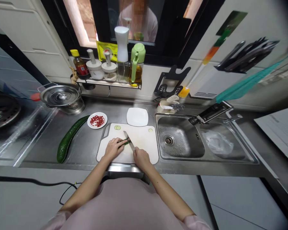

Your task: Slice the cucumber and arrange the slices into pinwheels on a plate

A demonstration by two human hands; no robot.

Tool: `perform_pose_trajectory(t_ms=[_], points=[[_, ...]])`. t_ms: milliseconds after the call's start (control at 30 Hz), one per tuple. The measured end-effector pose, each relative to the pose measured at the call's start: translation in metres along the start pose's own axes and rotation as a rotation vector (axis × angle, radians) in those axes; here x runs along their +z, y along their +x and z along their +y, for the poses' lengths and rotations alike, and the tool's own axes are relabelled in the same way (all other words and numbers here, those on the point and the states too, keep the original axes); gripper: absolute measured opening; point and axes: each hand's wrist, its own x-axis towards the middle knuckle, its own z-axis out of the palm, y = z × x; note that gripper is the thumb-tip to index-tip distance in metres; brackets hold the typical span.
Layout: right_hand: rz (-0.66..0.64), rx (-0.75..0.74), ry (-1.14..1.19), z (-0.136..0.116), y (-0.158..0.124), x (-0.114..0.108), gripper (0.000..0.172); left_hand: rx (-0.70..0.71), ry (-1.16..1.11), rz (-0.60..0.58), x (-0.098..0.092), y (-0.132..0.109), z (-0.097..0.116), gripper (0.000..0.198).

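Note:
On the white cutting board [147, 150], my left hand [113, 148] presses a dark green piece of cucumber [122, 142] down with its fingers, hiding part of it. My right hand [141, 158] is closed round the handle of a kitchen knife [130, 141]. The blade points away to the upper left and lies against the right end of the cucumber piece. Pale green slices [117, 127] rest near the board's far left corner, and a single round slice [150, 130] lies near its far right corner.
A long cucumber [70, 139] lies left of the board. Behind stand a plate of chopped red pieces [97, 120] and a white square plate [137, 117]. To the right is a steel sink [182, 150]; a lidded pot [62, 97] stands at left. Bottles line a shelf [108, 83].

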Motion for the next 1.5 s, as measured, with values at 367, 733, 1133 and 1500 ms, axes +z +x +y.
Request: perform_pose_trajectory(t_ms=[367,733,1133,1500], points=[[-0.015,0.008,0.018,-0.003,-0.003,0.000,0.031,0.001,-0.009,-0.007,-0.001,0.002,0.001,0.033],[-0.077,0.020,0.024,0.001,-0.014,-0.002,0.029,0.009,-0.054,0.011,-0.003,0.003,0.001,0.033],[-0.081,0.008,0.024,0.003,-0.012,-0.002,0.027,-0.007,-0.085,-0.020,-0.005,0.005,0.003,0.033],[-0.094,0.013,0.022,-0.003,-0.001,0.000,0.029,-0.014,-0.103,-0.041,-0.004,0.007,-0.001,0.034]])
